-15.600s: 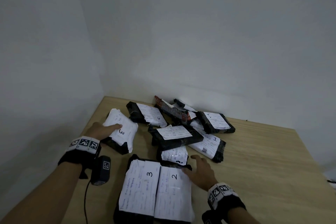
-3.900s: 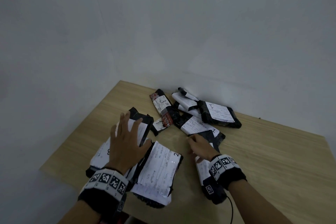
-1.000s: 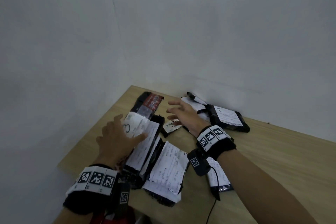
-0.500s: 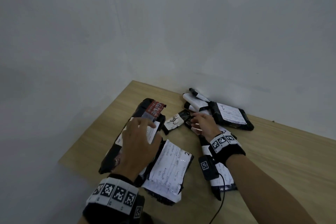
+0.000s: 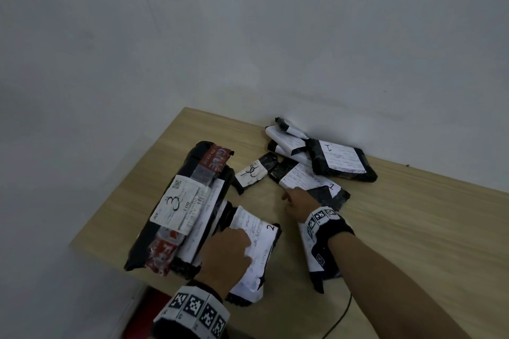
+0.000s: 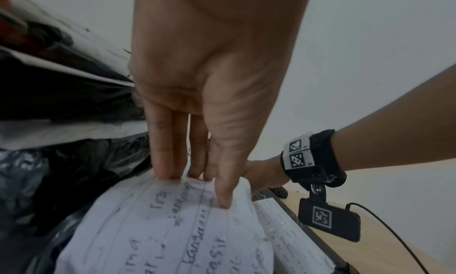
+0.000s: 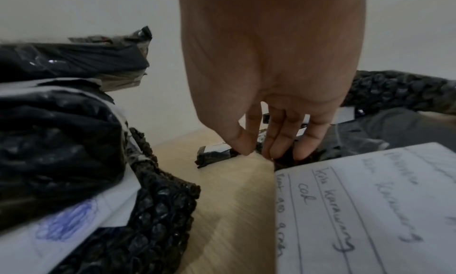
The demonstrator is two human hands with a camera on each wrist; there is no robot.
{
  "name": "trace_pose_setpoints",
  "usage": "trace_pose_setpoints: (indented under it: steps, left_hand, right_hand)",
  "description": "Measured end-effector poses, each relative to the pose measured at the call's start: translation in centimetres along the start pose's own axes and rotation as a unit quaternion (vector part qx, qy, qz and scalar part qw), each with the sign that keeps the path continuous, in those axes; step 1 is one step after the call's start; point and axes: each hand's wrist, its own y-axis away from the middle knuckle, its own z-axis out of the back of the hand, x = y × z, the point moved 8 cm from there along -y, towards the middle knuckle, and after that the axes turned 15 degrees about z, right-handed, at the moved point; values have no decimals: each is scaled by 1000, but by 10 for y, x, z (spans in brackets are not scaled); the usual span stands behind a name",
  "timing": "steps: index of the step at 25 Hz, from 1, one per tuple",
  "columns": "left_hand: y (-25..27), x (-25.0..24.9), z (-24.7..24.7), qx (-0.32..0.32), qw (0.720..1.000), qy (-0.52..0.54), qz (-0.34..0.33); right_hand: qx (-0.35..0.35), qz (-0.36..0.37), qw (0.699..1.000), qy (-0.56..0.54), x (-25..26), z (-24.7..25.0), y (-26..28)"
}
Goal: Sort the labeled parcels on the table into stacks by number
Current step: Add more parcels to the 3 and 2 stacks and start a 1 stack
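At the left lies a stack of black parcels [image 5: 176, 206] whose top label reads 3. Beside it is a parcel labelled 2 [image 5: 261, 239], and my left hand [image 5: 228, 250] lies on it. Its straight fingertips [image 6: 162, 171] press the white label [image 6: 160, 229]. My right hand [image 5: 298, 201] is at the near end of a parcel labelled 1 [image 5: 311, 181]. The fingertips [image 7: 303, 153] touch its black wrap and hold nothing that I can see. A small black parcel [image 5: 252, 175] lies between the stack and that parcel.
Another parcel labelled 1 [image 5: 341, 159] and white-wrapped parcels [image 5: 286, 137] sit against the back wall. A white-labelled parcel [image 7: 357, 200] lies under my right wrist. The wooden table [image 5: 427, 228] shows bare to the right; its left edge runs close to the stack.
My left hand has left the 3 stack and come down on the 2 parcel. My right hand has drawn back from the small parcel to the near end of the 1 parcel.
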Motion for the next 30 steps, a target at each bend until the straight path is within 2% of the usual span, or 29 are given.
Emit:
trace_pose_setpoints:
  steps: [4, 7, 10, 14, 19, 22, 23, 26, 30]
  left_hand:
    - [-5, -25, 9, 33, 999, -4, -19]
    - [0, -47, 14, 54, 996, -20, -69]
    - [10, -68, 21, 58, 989, -69, -121]
    - [21, -100, 24, 53, 982, -75, -164]
    - [22, -125, 30, 49, 980, -46, -188]
    - [19, -131, 38, 51, 981, -38, -186]
    - [19, -134, 40, 51, 981, -33, -186]
    - [21, -141, 37, 57, 979, -33, -194]
    - [31, -152, 27, 63, 974, -51, -210]
  right_hand:
    - [-45, 2, 994, 98, 4, 26, 16]
    - [-79, 12, 987, 139, 12, 52, 20]
    - [-88, 2, 989, 123, 10, 72, 24]
    - [-79, -61, 990, 99, -25, 85, 55]
    - [-135, -81, 976, 150, -36, 108, 88]
    - [-203, -73, 955, 205, -29, 137, 96]
    - [-198, -73, 956, 205, -30, 142, 96]
    - [-124, -90, 969, 192, -39, 139, 99]
    - [-114, -95, 979, 143, -48, 124, 108]
